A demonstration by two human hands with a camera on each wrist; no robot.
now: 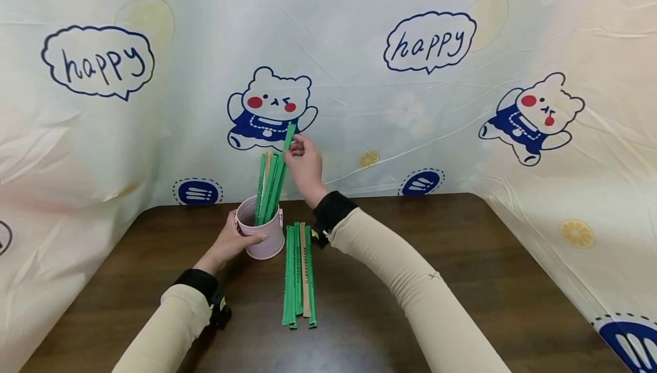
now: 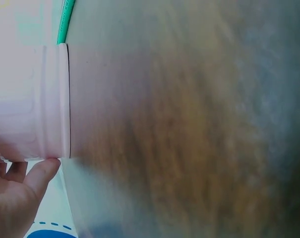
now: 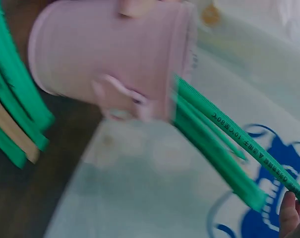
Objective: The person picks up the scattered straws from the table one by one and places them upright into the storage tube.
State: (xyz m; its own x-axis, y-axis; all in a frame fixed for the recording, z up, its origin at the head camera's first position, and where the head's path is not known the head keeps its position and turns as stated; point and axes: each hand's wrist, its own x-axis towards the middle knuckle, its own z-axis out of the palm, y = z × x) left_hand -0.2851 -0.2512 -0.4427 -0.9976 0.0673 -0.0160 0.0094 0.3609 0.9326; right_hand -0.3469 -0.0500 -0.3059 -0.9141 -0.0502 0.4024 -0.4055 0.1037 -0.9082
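Note:
A small pink bucket (image 1: 267, 242) stands on the table, and my left hand (image 1: 231, 243) grips it from the left side with the thumb across its front. Several long green straws in printed wrappers (image 1: 270, 190) stick up out of the bucket, with a brown one among them. Above the rim, my right hand (image 1: 305, 167) pinches the upper end of one green wrapped straw (image 1: 290, 135). In the right wrist view the lower end of this wrapped straw (image 3: 239, 139) reaches into the bucket's mouth, and the fingertips (image 3: 289, 210) are at its other end.
Beside the bucket, several green wrapped straws (image 1: 291, 276) and a brown one (image 1: 305, 270) lie side by side on the brown wooden table (image 1: 410, 282). A pale printed cloth (image 1: 349, 88) with bears hangs behind and around the table.

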